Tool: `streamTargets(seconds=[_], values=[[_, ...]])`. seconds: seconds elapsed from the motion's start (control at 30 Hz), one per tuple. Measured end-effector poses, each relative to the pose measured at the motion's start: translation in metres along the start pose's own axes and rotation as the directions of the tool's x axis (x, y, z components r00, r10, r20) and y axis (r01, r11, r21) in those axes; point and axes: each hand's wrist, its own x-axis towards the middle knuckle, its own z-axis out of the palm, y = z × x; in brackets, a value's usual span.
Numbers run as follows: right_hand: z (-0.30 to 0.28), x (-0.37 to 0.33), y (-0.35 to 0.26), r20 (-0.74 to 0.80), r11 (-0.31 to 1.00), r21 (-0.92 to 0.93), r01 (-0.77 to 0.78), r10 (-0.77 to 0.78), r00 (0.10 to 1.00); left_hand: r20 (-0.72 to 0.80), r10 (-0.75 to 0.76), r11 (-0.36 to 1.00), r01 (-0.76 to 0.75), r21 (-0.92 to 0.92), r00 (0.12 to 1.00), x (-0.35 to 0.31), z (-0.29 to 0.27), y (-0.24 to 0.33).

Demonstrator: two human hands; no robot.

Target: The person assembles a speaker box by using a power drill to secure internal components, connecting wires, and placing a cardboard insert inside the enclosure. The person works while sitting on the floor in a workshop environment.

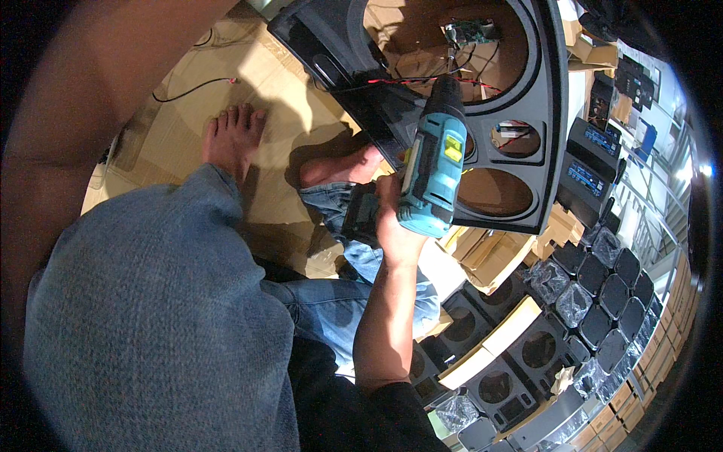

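My right hand [398, 230] is wrapped round the grip of a teal and black cordless drill [433, 177]. Its dark chuck [446, 94] points away from me, over the black speaker cabinet [553, 98]. Several round openings are cut in the cabinet's front, with no drivers in them. Through the largest one shows a green circuit board [474, 32] with dark wires, and a red wire [392, 81] crosses near the chuck. The drill hides part of the cabinet, and whether its tip touches anything is hidden. Up the left side stretches my left forearm, its hand outside the picture.
Cardboard [181, 128] covers the floor around my bare feet, with a thin black cable [196, 92] lying on it. More speaker cabinets [520, 377], several dark grille-like panels [602, 301], partly plastic-wrapped, and stacked cartons [670, 331] stand to the right. Two black boxes [591, 162] sit beyond the cabinet.
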Motion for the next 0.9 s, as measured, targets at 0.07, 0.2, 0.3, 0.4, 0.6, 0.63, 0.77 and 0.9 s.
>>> streamTargets(seconds=[0.07,0.2,0.3,0.4,0.6,0.63,0.77,0.9], values=[[0.001,0.0,0.0,-0.019,1.0,0.022,0.002,-0.001,1.0,-0.013,0.004,1.0,-0.004,0.0,1.0,0.0,0.002,-0.001],[-0.002,0.0,0.0,0.02,0.996,0.083,-0.039,0.037,0.999,-0.035,0.004,1.0,-0.004,-0.003,0.999,0.0,0.006,-0.004],[-0.005,-0.001,0.004,0.041,0.997,0.076,-0.023,0.02,0.999,-0.042,0.003,1.0,-0.003,0.004,0.999,0.001,0.005,-0.003],[-0.005,0.0,0.003,0.042,0.993,0.112,-0.029,0.025,0.999,-0.06,-0.006,1.0,0.006,-0.002,0.998,0.001,0.004,-0.003],[-0.006,0.01,-0.008,0.001,0.995,0.1,0.016,-0.016,1.0,-0.095,-0.01,1.0,0.009,-0.014,0.995,0.002,0.016,-0.004],[-0.006,0.012,-0.008,0.025,1.0,-0.012,0.0,0.001,1.0,-0.09,-0.017,1.0,0.015,-0.023,0.996,0.003,0.015,-0.003],[-0.012,0.007,-0.005,0.061,1.0,0.015,-0.023,0.022,0.998,-0.035,-0.014,1.0,0.014,-0.02,0.999,0.001,0.007,-0.003],[-0.012,0.007,0.002,0.082,0.997,0.042,-0.069,0.065,0.994,0.024,-0.006,1.0,0.006,0.002,1.0,0.002,0.0,-0.004]])
